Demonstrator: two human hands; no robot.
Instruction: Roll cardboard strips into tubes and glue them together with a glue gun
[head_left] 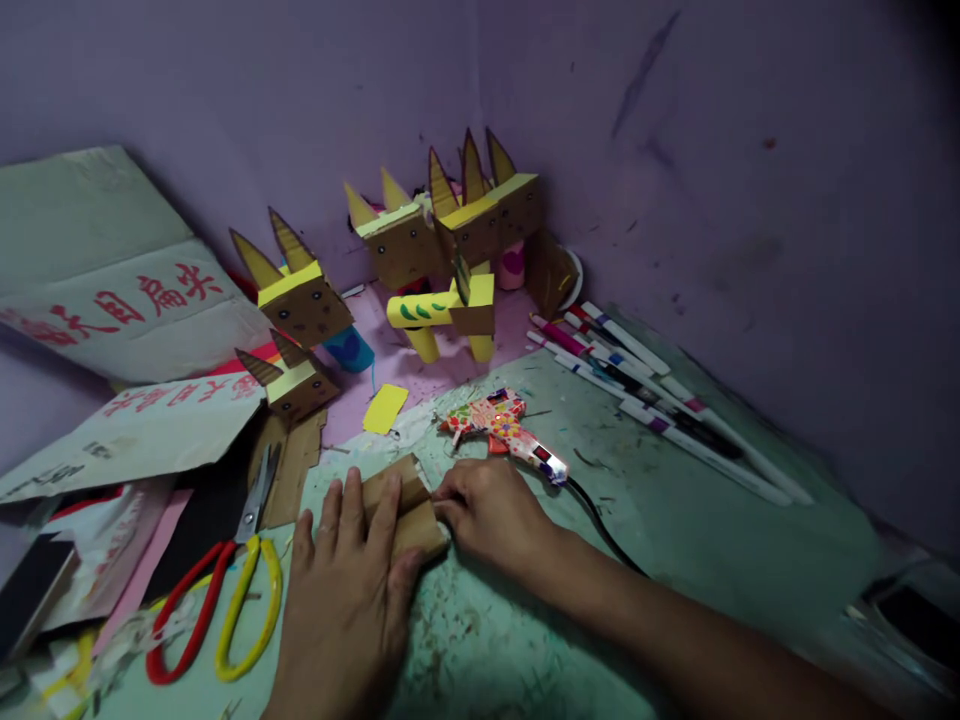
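Note:
A folded piece of brown cardboard (424, 528) lies on the green table, with a crease across it and a torn right edge. My left hand (349, 560) rests flat on its left part, fingers spread. At the cardboard's right edge my right hand (491, 505) is closed, thumb and forefinger pinched against the edge; whatever is between the fingertips is too small to make out. Just beyond the right hand lies a flower-patterned glue gun (506, 425), its black cord passing behind my right forearm.
Scissors (247, 580) with red and yellow handles lie at left, near printed cardboard (150, 420). Several box-headed animal figures (300, 300) stand at the back, by a yellow paper piece (385, 409). Markers (660, 400) lie along the right wall.

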